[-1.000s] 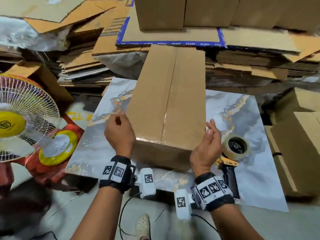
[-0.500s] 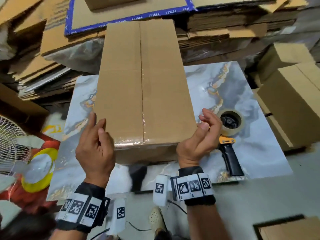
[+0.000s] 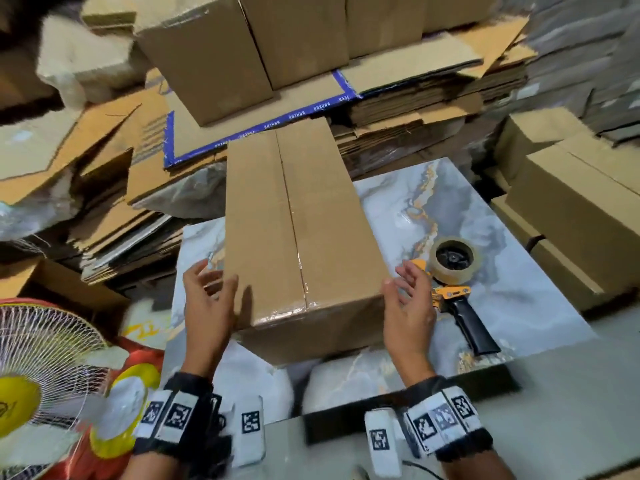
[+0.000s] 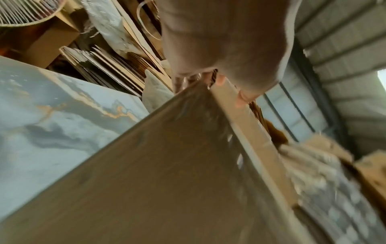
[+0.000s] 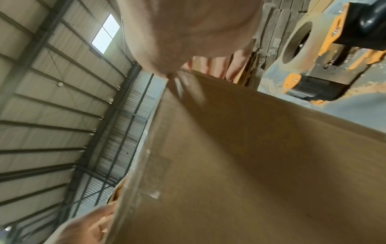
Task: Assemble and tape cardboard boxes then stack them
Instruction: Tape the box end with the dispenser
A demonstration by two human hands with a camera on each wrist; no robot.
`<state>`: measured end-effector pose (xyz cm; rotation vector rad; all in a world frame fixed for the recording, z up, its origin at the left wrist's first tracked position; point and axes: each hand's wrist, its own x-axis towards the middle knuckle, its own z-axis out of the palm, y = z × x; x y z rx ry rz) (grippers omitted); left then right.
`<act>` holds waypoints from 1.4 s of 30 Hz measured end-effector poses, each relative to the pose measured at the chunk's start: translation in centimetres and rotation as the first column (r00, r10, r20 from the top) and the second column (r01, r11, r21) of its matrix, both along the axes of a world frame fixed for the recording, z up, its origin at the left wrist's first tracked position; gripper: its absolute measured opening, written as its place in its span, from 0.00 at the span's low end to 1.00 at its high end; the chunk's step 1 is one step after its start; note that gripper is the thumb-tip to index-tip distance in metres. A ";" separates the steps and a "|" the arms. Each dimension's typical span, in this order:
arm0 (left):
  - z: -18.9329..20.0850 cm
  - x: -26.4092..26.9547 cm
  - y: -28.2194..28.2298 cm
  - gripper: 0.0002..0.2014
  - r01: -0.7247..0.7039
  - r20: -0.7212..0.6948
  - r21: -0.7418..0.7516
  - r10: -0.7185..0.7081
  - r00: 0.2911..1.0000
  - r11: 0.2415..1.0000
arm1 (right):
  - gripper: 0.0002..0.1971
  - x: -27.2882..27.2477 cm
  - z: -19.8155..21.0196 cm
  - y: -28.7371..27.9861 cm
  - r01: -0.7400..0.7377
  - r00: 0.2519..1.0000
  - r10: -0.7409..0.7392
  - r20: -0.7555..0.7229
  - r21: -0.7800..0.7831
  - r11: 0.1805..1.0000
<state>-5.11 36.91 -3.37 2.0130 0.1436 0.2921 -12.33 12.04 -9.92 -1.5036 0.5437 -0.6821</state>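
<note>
A long brown cardboard box (image 3: 298,230) lies on a marbled grey tile (image 3: 519,271), clear tape running along its top seam and over the near end. My left hand (image 3: 207,296) is at the box's near left side with fingers spread, and the thumb lies close to the cardboard. My right hand (image 3: 408,303) is at the near right corner, also spread, with its thumb at the edge. Neither hand grips anything. In the left wrist view the fingertips (image 4: 242,97) reach the box (image 4: 167,165) edge. The right wrist view shows the box (image 5: 261,156) wall close up.
A tape dispenser (image 3: 453,268) with a black handle lies on the tile right of my right hand. Assembled boxes (image 3: 581,209) stand at the right and more boxes (image 3: 294,39) behind. Flat cardboard stacks (image 3: 415,109) crowd the back. A fan (image 3: 41,368) stands at the left.
My right hand's fingers have uncurled and spread at the box's corner. My left hand has also spread its fingers beside the box. The head view has shifted.
</note>
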 end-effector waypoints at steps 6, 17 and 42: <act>-1.0 2.7 1.0 0.37 0.228 -0.251 -0.203 -0.276 0.928 0.952 | 0.33 0.3 4.7 -1.0 -0.527 0.819 0.383 -0.427 -0.294 0.798; -2.7 -9.2 0.7 0.23 0.047 -0.127 0.216 -0.019 0.992 0.975 | 0.42 3.1 7.1 -2.7 -0.788 0.607 0.499 -0.618 -0.388 0.478; 1.1 -2.8 9.3 0.27 0.375 -0.236 0.759 -0.311 0.921 0.533 | 0.34 5.3 10.6 7.0 -0.802 0.590 0.120 -0.798 -0.596 -0.023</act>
